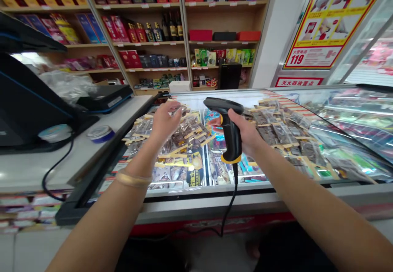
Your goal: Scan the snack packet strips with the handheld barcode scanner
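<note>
While R hand grips blk scanner, its cord hangs down. L hand over pkts — can't tell if gripping.

There is one black handheld scanner with one cord, plus one gold bangle, two round tubs, three flat boxes on one shelf, one white box and two red-edged signs.

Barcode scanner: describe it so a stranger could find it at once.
Find the glass-topped display case stretching across the middle of the view. Above its packs, look to the person's right-hand grip, which holds the barcode scanner. Unlike the flat packs below, it's a black pistol shape with yellow trim and a hanging cord.
</note>
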